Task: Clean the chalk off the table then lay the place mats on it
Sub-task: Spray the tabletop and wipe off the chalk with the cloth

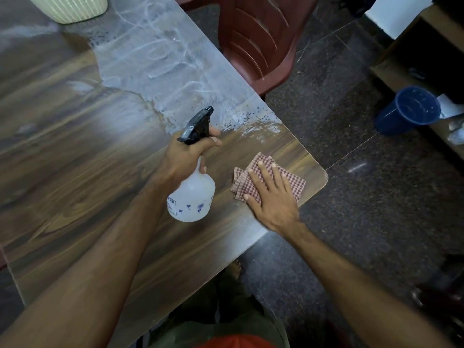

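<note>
— While the chalk [163, 54] is still white on the far part of the table [75, 151], which step is the person on?

— The cleaning step. The left hand [187, 153] grips the spray bottle [192, 194] by its neck, with fingers curled round it and one finger by the black trigger. The nozzle points at the chalk. Small dark drops sit along the near edge of the white patch, so that part looks wet.

— And the other hand?

— The right hand [273, 197] lies flat on the checked cloth [296, 187]. Its fingers are straight and spread, pressing the cloth down near the table corner. They do not pinch it.

— Where is the chalk from the fingers?

— Well apart from the cloth, farther up the table, past the bottle's nozzle. Clean brown wood lies between.

— What comes next?

— Probably the cloth must slide up to the wet chalk and rub it away. The hand should press hard and go over the swirls more than once.

— And the place mats?

— None can be seen. The cream thing [67, 7] at the top may be a pot, but it is cut off.
</note>
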